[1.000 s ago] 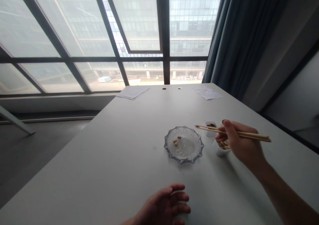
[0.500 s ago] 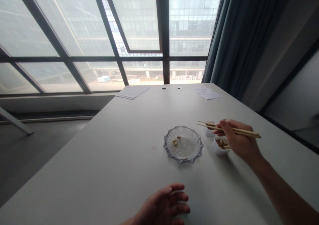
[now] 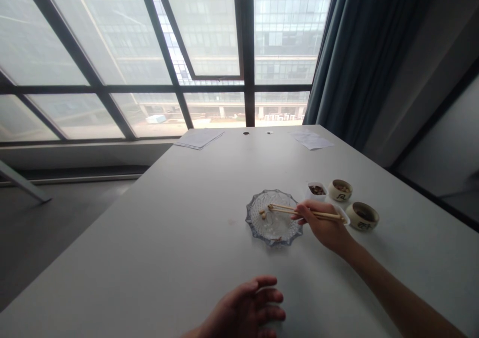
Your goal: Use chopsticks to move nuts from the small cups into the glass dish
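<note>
My right hand [image 3: 325, 227] grips a pair of wooden chopsticks [image 3: 299, 212], and their tips reach over the cut-glass dish [image 3: 276, 233] to a few peanuts [image 3: 264, 213] lying in it. Just right of the dish stand a small white cup with dark contents [image 3: 316, 190] and two tan bowls [image 3: 340, 189] [image 3: 362, 216]. A white cup of peanuts sits mostly hidden behind my right hand. My left hand [image 3: 245, 310] lies flat on the white table [image 3: 179, 248] near the front edge, fingers spread, holding nothing.
Papers lie at the table's far end, a stack at the left [image 3: 199, 138] and a sheet at the right [image 3: 312, 140]. Large windows stand behind the table and a dark curtain [image 3: 359, 59] hangs at the right.
My right hand has swung the chopsticks left from above the small cups to the glass dish, uncovering the two tan bowls. My left hand has stayed put.
</note>
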`<state>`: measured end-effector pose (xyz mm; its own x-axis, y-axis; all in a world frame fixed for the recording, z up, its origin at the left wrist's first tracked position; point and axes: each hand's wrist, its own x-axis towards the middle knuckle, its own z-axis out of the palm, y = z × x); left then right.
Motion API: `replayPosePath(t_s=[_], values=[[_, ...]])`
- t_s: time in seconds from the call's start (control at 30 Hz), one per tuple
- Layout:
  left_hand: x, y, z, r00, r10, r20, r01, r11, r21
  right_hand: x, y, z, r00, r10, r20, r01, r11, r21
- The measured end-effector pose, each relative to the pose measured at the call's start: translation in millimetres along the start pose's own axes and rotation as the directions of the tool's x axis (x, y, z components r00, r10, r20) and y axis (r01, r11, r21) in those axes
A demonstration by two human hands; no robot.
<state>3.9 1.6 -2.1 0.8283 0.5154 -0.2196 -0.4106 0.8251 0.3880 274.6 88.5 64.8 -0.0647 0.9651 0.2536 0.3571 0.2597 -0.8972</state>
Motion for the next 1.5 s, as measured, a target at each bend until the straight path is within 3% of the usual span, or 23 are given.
replayPosePath(t_s=[0.2, 0.33, 0.47, 0.57, 0.73, 0.9, 1.0, 1.1, 1.33, 1.5], values=[[-2.5, -0.6, -2.2, 1.000, 0.007, 0.004, -0.007, 1.000, 0.002, -0.5, -21.5, -13.4, 0.995, 0.007, -0.099, -0.009, 1.000, -0.026], [-3.9, -0.4, -1.0, 1.000, 0.010, 0.018, -0.010, 1.000, 0.007, -9.7, -56.6, -52.9, 0.961, 0.023, -0.274, -0.055, 0.992, -0.112], [-1.8, 1.5, 2.6, 0.999, 0.006, 0.032, -0.005, 1.000, -0.016, -25.3, -80.4, -95.7, 0.883, -0.051, -0.467, -0.098, 0.953, -0.288], [-0.2, 2.3, 4.6, 0.999, 0.008, 0.033, -0.007, 1.000, -0.018, -33.0, -86.0, -111.8, 0.887, -0.058, -0.457, -0.136, 0.915, -0.380], [-0.9, 1.0, 4.2, 1.000, 0.016, 0.026, -0.016, 1.000, 0.004, -35.7, -89.3, -115.0, 0.934, -0.037, -0.355, -0.128, 0.895, -0.428], [-0.3, 1.2, 4.9, 0.999, 0.007, 0.035, -0.007, 1.000, -0.010, -39.1, -89.7, -115.8, 0.901, -0.039, -0.432, -0.166, 0.889, -0.426], [0.2, 1.6, 6.5, 0.999, -0.003, 0.032, 0.004, 1.000, -0.014, -39.3, -90.4, -110.9, 0.892, -0.005, -0.452, -0.168, 0.925, -0.341], [-0.3, 1.4, 7.2, 1.000, 0.001, 0.023, -0.001, 1.000, -0.006, -36.4, -93.0, -95.0, 0.923, 0.026, -0.383, -0.129, 0.961, -0.245], [-0.5, 1.1, 3.3, 1.000, -0.001, 0.011, 0.001, 1.000, 0.016, -23.7, -81.0, -21.7, 0.994, 0.047, -0.096, -0.052, 0.998, -0.047], [-2.5, -0.5, 1.3, 0.999, 0.011, -0.047, -0.010, 0.999, 0.038, -15.6, -61.3, 12.2, 0.996, 0.050, -0.080, -0.051, 0.999, -0.018]])
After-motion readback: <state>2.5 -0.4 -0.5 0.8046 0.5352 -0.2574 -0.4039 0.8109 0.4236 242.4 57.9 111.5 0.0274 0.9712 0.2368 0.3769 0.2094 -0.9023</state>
